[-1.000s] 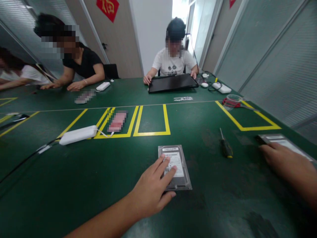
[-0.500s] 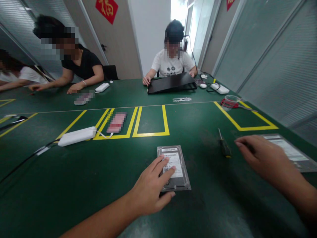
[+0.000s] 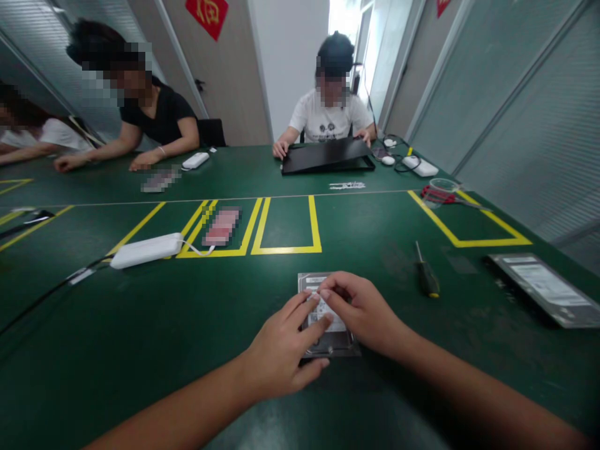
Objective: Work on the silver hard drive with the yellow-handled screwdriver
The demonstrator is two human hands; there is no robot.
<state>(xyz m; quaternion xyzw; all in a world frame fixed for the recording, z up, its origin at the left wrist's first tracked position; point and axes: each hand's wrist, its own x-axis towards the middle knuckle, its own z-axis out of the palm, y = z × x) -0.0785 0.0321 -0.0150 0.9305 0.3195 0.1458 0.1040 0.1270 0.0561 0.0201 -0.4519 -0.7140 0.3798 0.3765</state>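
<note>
A hard drive (image 3: 344,344) with a white label lies flat on the green table in front of me. My left hand (image 3: 285,344) rests on its left part, fingers spread over the label and thumb near the front edge. Over the drive's upper right, my right hand (image 3: 359,303) is closed in a pinch, its fingertips close to those of my left hand. Whatever is in the pinch, if anything, is too small or hidden to make out. To the right lies a screwdriver (image 3: 427,278) with a dark handle, apart from both hands.
Another hard drive (image 3: 546,287) lies at the right edge. A clear cup (image 3: 443,190) stands by red-handled tools (image 3: 469,201). Yellow tape (image 3: 285,250) marks the table (image 3: 187,375). A white power strip (image 3: 145,251) and a phone (image 3: 222,226) lie left. Across, a person handles a black panel (image 3: 328,156).
My right hand has moved left from beside the other hard drive to above the one in the middle, fingers now pinched. My left hand has stayed on the drive. The view has shifted slightly.
</note>
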